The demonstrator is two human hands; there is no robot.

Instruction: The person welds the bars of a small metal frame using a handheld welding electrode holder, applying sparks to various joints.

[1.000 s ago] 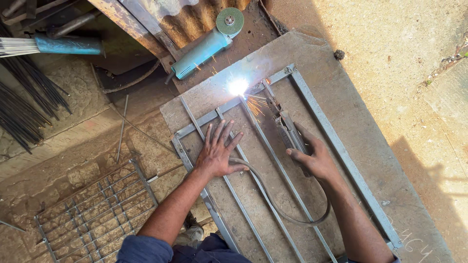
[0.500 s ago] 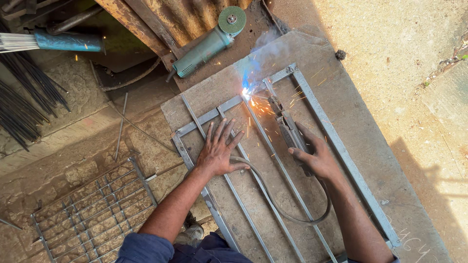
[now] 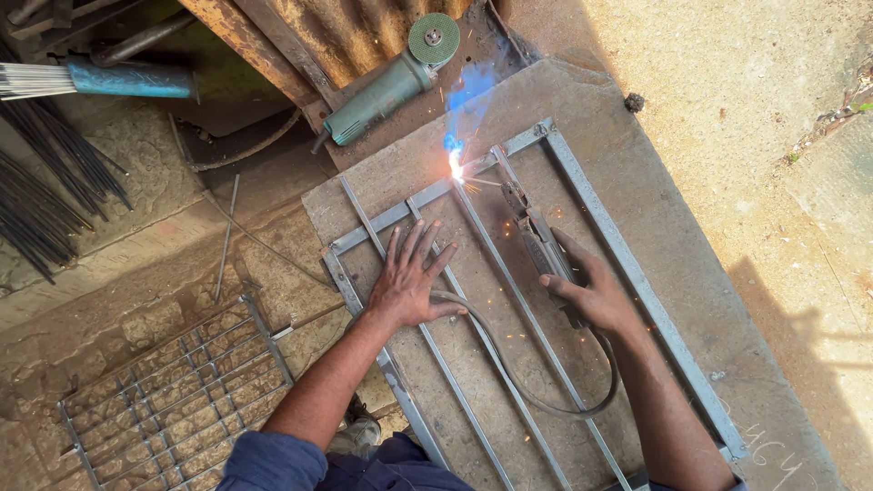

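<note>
We weld a bar to the frame (image 3: 596,214)
Right hand (image 3: 591,293) grips the holder (image 3: 544,247), arc (image 3: 454,165) ahead; left hand (image 3: 409,277) lies open, pinning bars (image 3: 436,350); next, we judge, keep steady

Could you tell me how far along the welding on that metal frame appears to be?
Done: the frame lies assembled flat on the slab, its inner bars in place. In hand: the right hand holds the electrode holder, with sparks at a top-rail joint; the left hand lies flat on the bars. Left: I cannot tell which other joints are welded. The angle grinder lies aside.
</note>
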